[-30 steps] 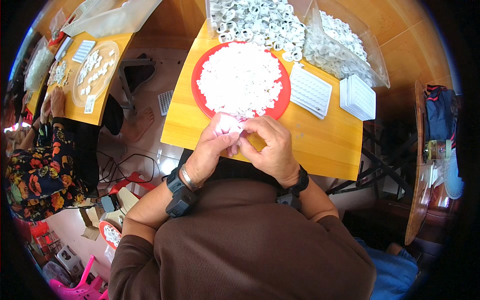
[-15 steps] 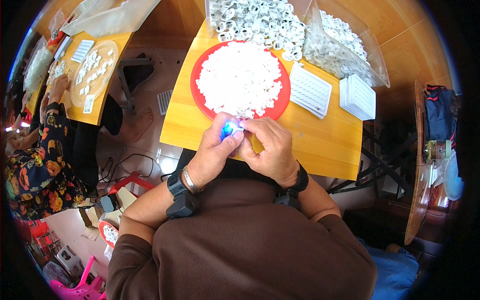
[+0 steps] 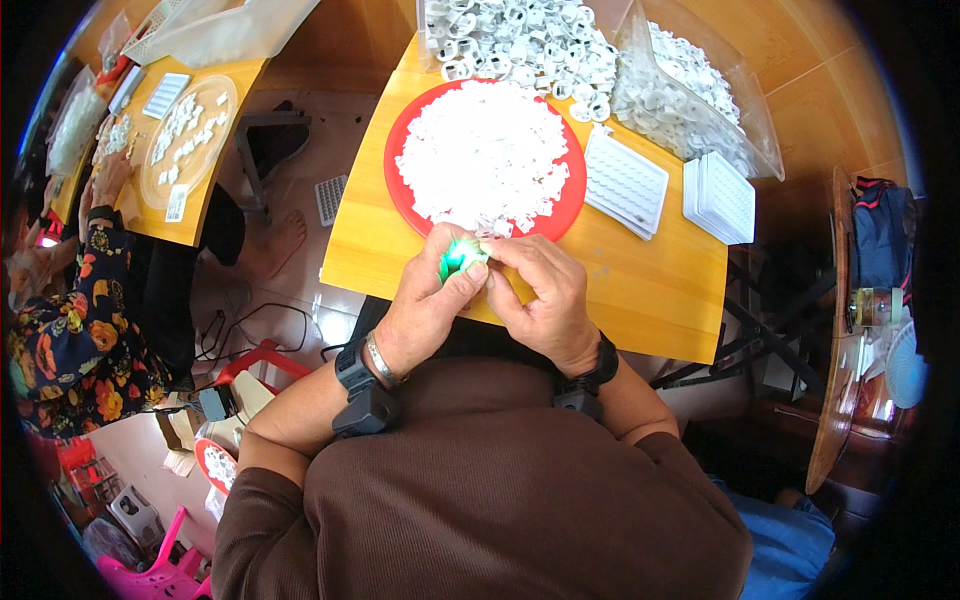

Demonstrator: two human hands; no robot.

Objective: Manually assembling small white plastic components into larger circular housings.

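Between my hands, over the near edge of the yellow table (image 3: 640, 310), is a small lit piece (image 3: 461, 257) glowing green. My left hand (image 3: 428, 290) is closed around it, with the thumb along its near side. The fingertips of my right hand (image 3: 545, 295) pinch at the right side of the same piece. Fingers and glare hide its exact shape. Just beyond my hands stands a round red tray (image 3: 402, 190) heaped with small white parts (image 3: 480, 155), overexposed in the middle.
White moulded trays (image 3: 625, 185) lie stacked right of the red tray, with another stack (image 3: 718, 197) beside them. White ring-shaped parts (image 3: 520, 45) and a clear bin (image 3: 690, 100) of parts fill the far side. At left, a co-worker in a flowered sleeve (image 3: 95, 320) sits at another table (image 3: 190, 228).
The glow between my fingers has turned from blue to green. My hands stay almost in place, the right fingers shifting slightly. The co-worker's hand has moved a little nearer.
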